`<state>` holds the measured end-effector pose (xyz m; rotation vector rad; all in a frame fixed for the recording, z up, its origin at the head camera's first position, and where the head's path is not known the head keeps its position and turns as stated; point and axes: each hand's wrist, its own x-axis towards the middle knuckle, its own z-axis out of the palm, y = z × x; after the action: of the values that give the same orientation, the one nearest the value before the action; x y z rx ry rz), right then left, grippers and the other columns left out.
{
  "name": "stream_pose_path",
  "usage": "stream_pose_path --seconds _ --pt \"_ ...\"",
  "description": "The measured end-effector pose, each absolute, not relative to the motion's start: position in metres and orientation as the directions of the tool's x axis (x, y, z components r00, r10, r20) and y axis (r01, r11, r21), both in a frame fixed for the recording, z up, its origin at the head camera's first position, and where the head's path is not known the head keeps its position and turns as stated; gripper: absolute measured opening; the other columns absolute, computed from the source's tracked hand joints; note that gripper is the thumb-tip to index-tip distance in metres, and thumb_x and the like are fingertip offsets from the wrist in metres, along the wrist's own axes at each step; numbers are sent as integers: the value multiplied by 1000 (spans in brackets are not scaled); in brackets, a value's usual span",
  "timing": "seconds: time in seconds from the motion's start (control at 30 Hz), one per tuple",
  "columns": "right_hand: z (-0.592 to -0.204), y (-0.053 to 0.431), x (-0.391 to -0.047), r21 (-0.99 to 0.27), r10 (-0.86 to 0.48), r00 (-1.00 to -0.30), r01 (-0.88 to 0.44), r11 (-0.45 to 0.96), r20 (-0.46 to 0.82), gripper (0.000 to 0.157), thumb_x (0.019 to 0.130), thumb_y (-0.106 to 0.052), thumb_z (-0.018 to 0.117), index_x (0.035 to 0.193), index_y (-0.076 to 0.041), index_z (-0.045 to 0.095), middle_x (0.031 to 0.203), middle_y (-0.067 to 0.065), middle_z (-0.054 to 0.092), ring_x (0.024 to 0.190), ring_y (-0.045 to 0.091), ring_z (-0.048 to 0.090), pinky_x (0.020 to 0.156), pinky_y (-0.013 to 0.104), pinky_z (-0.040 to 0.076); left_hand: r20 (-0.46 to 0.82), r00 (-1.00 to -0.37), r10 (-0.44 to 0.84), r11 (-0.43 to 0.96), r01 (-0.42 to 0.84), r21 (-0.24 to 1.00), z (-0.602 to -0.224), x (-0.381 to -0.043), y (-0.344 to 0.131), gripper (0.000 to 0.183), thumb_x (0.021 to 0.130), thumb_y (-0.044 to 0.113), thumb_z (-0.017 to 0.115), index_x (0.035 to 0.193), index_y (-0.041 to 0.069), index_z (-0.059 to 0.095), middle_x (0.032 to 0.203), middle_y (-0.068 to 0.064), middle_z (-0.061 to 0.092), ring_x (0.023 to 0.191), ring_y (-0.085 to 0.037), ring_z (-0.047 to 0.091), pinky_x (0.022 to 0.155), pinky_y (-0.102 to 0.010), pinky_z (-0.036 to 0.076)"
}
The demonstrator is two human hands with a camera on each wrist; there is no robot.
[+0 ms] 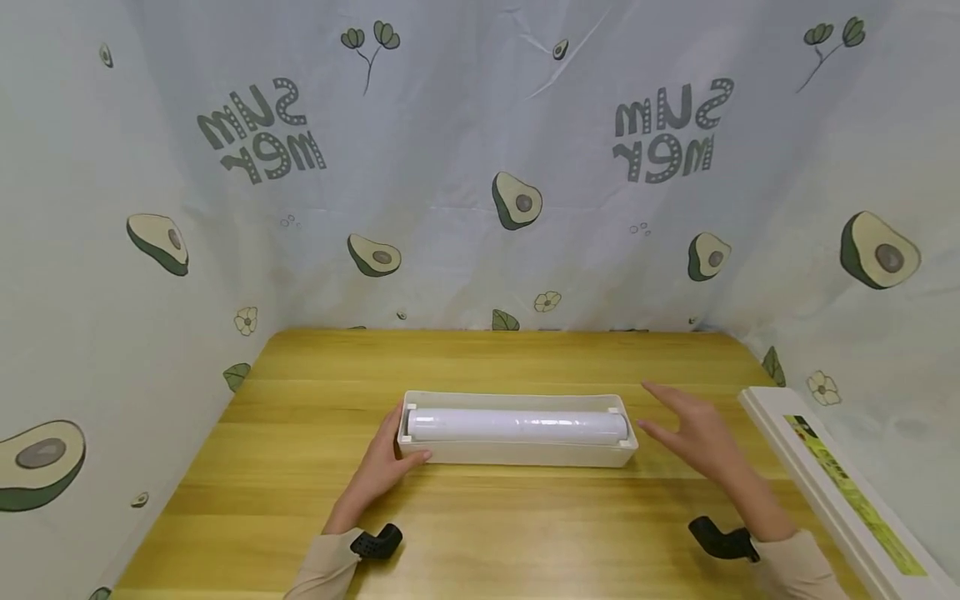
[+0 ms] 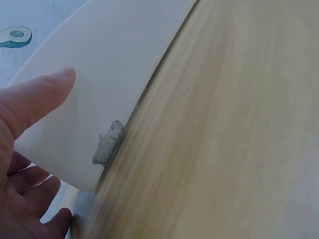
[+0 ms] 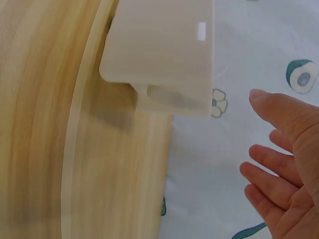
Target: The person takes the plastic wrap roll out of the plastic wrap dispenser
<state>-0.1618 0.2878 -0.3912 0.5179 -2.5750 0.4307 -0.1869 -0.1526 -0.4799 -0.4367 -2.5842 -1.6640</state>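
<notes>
A long white plastic wrap dispenser box [image 1: 517, 452] lies lidless on the wooden table in the head view. Inside it sits a glossy whitish roll of plastic wrap [image 1: 517, 425], held between white end pieces. My left hand [image 1: 381, 467] holds the box's left end, thumb along the front wall and fingers round the end. In the left wrist view, that thumb [image 2: 37, 99] lies against the white wall, near a grey patch [image 2: 108, 143] at its lower edge. My right hand [image 1: 697, 433] hovers off the box's right end, touching nothing, thumb and fingers spread.
A long white lid [image 1: 795, 433] with a yellow-green label lies along the table's right side, beside my right forearm. The wooden table [image 1: 337, 358] meets a pale curtain [image 1: 450, 150] printed with avocados at the back and sides. Black wrist cameras [image 1: 377, 542] sit on both forearms.
</notes>
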Motion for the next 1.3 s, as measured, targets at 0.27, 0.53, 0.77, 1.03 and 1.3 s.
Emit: stream_pose_path --seconds 0.27,0.53,0.77,1.03,1.3 --pt "-401 283 -169 -201 -323 -763 -503 841 559 52 65 -6 81 114 2 64 106 22 69 93 38 66 75 50 52 178 -960 217 411 256 875 -480 -187 -150 90 78 22 76 149 8 23 146 -20 35 132 -36 38 109 -55 30" --pt "-407 275 -173 -220 -367 -777 -531 819 511 50 69 -10 80 116 -1 64 108 16 70 95 33 67 76 47 54 177 -959 221 412 256 875 -479 -187 -152 90 78 22 76 149 7 22 146 -21 34 134 -38 35 110 -56 28" --pt "-407 268 -176 -227 -410 -771 -566 793 488 50 69 -10 80 116 -1 65 109 13 71 96 29 67 76 41 55 173 -961 218 410 251 877 -481 -187 -153 90 78 21 76 149 8 22 147 -19 35 134 -36 36 111 -54 28" --pt "-408 265 -181 -243 -438 -761 -594 767 478 49 71 -12 79 116 -1 65 110 12 70 97 29 67 86 6 45 185 -961 207 406 256 877 -478 -184 -153 88 79 17 75 149 7 23 144 -19 38 131 -35 40 108 -55 31" --pt "-408 259 -185 -241 -482 -765 -610 755 427 45 74 -15 77 116 -2 65 112 11 70 98 27 67 79 34 55 202 -955 218 389 275 879 -480 -185 -156 91 77 22 76 149 8 23 146 -20 35 134 -37 36 109 -56 29"
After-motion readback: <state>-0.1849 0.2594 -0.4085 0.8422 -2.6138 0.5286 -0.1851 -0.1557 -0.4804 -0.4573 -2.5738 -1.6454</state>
